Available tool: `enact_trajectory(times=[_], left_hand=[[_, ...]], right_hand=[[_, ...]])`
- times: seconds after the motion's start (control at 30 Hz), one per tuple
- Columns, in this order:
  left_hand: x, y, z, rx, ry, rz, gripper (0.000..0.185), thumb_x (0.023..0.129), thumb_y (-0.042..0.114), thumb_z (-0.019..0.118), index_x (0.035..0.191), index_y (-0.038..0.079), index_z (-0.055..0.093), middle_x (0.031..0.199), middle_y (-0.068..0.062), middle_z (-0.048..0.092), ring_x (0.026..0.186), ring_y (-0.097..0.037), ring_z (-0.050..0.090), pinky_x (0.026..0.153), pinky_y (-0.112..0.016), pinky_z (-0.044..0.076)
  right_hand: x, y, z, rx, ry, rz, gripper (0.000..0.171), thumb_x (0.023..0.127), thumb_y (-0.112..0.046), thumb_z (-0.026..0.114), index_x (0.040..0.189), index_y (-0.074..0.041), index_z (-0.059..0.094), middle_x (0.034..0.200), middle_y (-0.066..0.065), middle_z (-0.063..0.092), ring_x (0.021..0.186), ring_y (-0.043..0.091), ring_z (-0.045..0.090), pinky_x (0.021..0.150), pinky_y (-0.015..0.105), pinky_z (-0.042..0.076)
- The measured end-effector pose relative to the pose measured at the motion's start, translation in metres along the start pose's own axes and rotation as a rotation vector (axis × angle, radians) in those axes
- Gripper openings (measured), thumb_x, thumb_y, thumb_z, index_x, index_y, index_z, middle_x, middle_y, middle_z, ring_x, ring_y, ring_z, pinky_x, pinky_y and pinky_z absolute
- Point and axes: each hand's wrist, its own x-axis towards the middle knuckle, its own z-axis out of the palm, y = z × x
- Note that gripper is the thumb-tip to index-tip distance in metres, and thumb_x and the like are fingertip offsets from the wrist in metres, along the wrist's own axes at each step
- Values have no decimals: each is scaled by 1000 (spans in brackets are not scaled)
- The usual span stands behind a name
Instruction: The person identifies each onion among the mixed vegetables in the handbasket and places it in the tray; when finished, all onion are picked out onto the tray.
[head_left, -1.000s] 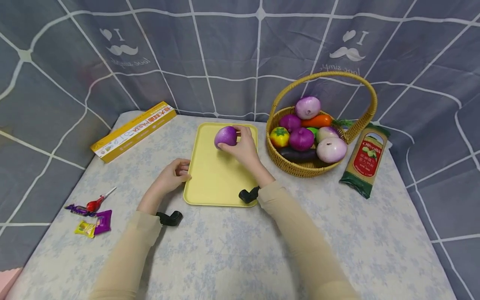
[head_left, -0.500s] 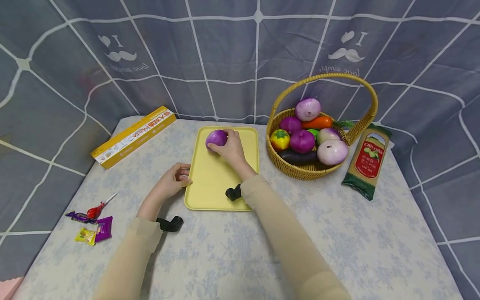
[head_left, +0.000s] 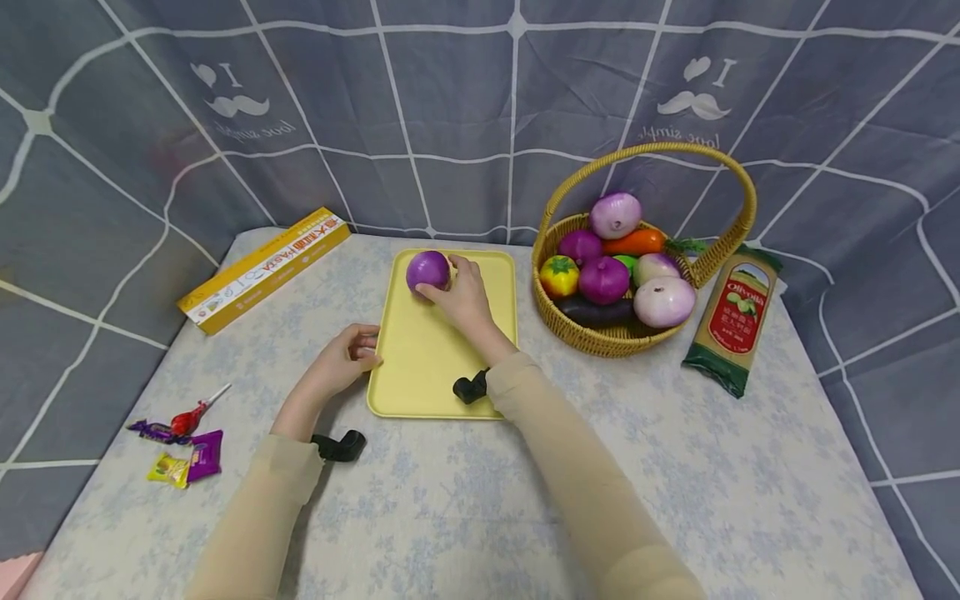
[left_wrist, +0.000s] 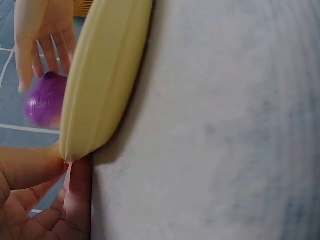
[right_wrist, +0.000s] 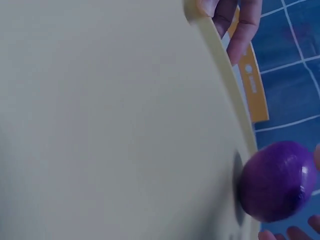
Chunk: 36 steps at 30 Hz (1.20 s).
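Purple onion [head_left: 428,270] now at far left corner of yellow tray [head_left: 427,367], shifted leftward from a second ago. My right hand [head_left: 462,293] keeps fingers curled round it, onion seemingly resting on tray. My left hand [head_left: 343,363] pinches tray's left edge, steadying. Basket [head_left: 600,337] unchanged.

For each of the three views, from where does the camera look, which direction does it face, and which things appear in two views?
Head: above, looking forward and down at the yellow plastic tray; both sleeved arms show.
Left wrist: low beside the tray's edge; left hand touches it.
Right wrist: low over the tray, facing the round purple onion; right hand's fingertips show.
Shared: tray and onion appear in all views.
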Motion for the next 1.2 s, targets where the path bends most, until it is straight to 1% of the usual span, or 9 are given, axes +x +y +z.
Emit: enact_trajectory(times=[0.1,0.2,0.47,0.53,0.67,0.77,0.9,1.07,1.2], left_hand=[[-1,2,0,-4,-1,-12,53,97,2,57,146,-5,38,129,-26,51,106,-27,53,75,-16,48],[0,3,0,-4,-1,-25,53,97,2,57,146,-4,37,130,-26,51,106,-26,53,76,-18,48],[0,3,4,-7,-2,-38,53,98,3,56,147,-3,37,131,-26,50,110,-30,54,78,-21,49],[-1,3,4,-3,2,-37,53,98,3,56,147,-2,37,132,-26,51,111,-29,54,79,-21,49],[-2,3,4,5,19,-32,53,97,3,57,147,-3,37,131,-26,52,110,-29,54,79,-20,48],[-2,3,4,12,26,-37,53,98,3,56,147,-3,38,131,-26,52,109,-29,53,78,-19,48],[-2,4,5,15,34,-45,53,98,3,56,147,-3,38,131,-25,51,108,-29,53,76,-18,47],[-2,4,6,13,38,-43,52,98,3,56,147,-3,38,131,-26,51,108,-29,53,76,-18,47],[-4,5,6,5,35,-39,53,98,3,56,147,-3,38,132,-26,51,109,-29,53,76,-17,47]], right_hand=[[-8,-3,-14,29,27,-25,65,88,-31,75,142,-6,48,138,13,49,128,27,50,103,38,48],[-17,-1,-30,95,73,-74,53,90,-26,73,136,-5,54,134,12,53,125,27,52,99,36,51],[-52,12,-87,286,192,-211,32,91,-16,71,119,-1,66,120,15,62,113,30,62,95,39,55],[-63,19,-101,306,229,-236,29,91,-14,70,117,-1,67,117,14,65,109,27,64,93,35,56],[-83,36,-130,290,312,-267,25,92,-12,70,114,-1,69,113,14,68,102,16,64,88,22,54],[-95,51,-152,276,358,-238,26,92,-13,71,114,-1,69,113,14,68,98,6,62,85,14,51],[-109,68,-179,252,412,-174,28,92,-14,70,117,-2,68,113,11,68,96,-2,60,85,10,48],[-122,82,-207,213,516,-113,26,93,-15,69,116,-2,69,108,2,68,95,-3,61,86,10,49],[-132,89,-222,201,578,-86,25,93,-15,68,114,-1,70,108,6,69,95,-2,61,86,10,49]])
